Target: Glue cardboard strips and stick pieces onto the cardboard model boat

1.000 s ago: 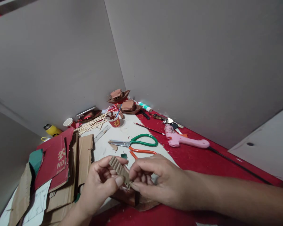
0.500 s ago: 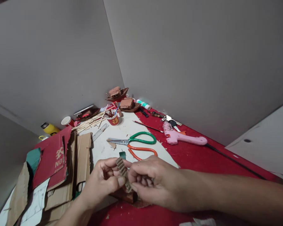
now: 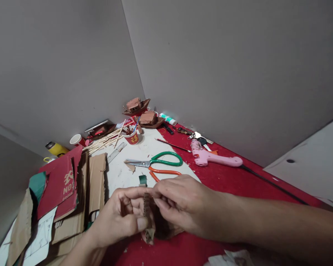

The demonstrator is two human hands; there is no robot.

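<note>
My left hand [image 3: 122, 216] holds a small strip of corrugated cardboard [image 3: 149, 234] between thumb and fingers, its wavy edge turned toward me. The fingers of my right hand [image 3: 185, 205] are pinched together at the strip's far end, and the exact contact is hidden behind them. Below the hands lies a brown piece [image 3: 166, 231], mostly covered by them. Just beyond my fingers is a small green scrap [image 3: 142, 180]. Farther off, scissors [image 3: 150, 163] with one green and one orange handle lie on a white board [image 3: 119, 177].
Cardboard pieces [image 3: 97, 181] and a red printed card [image 3: 55, 188] are piled at left. A pink glue gun [image 3: 216, 159] with a black cord lies at right. Behind are a paper cup [image 3: 131, 136], wooden sticks [image 3: 105, 141], a pencil [image 3: 172, 144] and model boats [image 3: 148, 119].
The cardboard strip has turned from slanted, ridged face showing, to nearly edge-on. My right hand has shifted from the strip's near end to its far end.
</note>
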